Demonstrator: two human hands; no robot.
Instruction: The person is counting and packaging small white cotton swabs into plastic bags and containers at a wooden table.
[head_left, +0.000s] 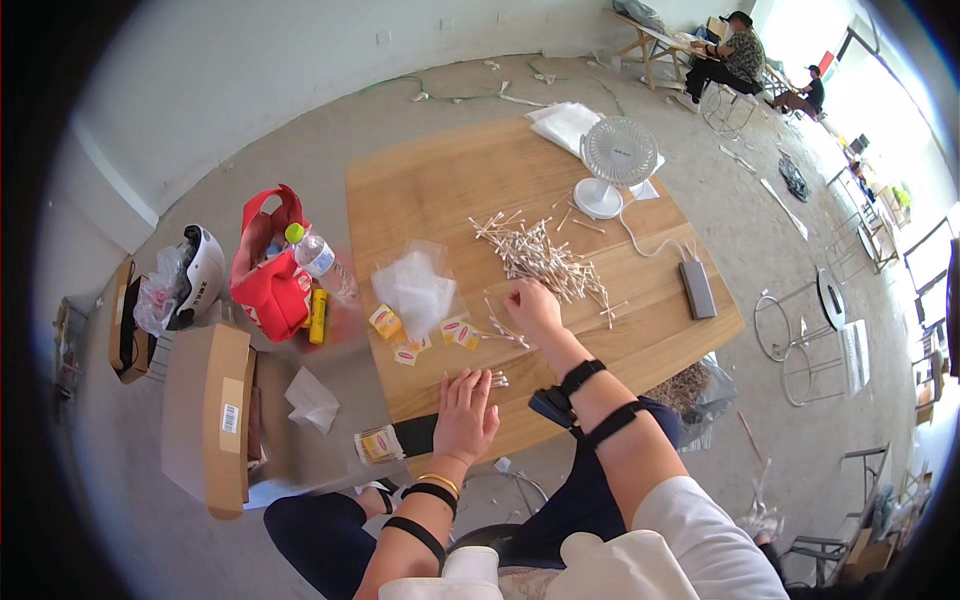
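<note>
1. The left hand point(466, 412) lies palm down and flat on the square light wooden table point(440, 180), fingers spread, near the table's 6 o'clock edge. It clamps nothing; its fingertips rest on a small bundle of thin white-tipped cotton swabs point(492, 379) just at its 1 o'clock.
2. The right hand point(533, 308) sits at 1 o'clock from the left hand, well apart from it, fingers curled downward over a few loose swabs point(503, 328). Whether it actually pinches one cannot be told.
3. The big loose heap of cotton swabs point(540, 258) spreads at 12 to 1 o'clock from the right hand, touching its fingertips' side.
4. Crumpled clear plastic bags point(415, 285) lie at 9 o'clock from the right hand; small yellow-and-white labelled packets point(387, 322) sit just below them, at 11 o'clock from the left hand.
5. A small white desk fan point(617, 160) stands at the table's 1 o'clock part, its white cable running to a flat grey power bank point(697, 288) at 3 o'clock.
6. Off the table, at 9 o'clock, a red fabric bag point(268, 285) stands on the floor with a clear plastic bottle point(318, 258) leaning against it; a brown cardboard box point(208, 420) lies at 8 o'clock.
7. Both forearms carry black straps.
</note>
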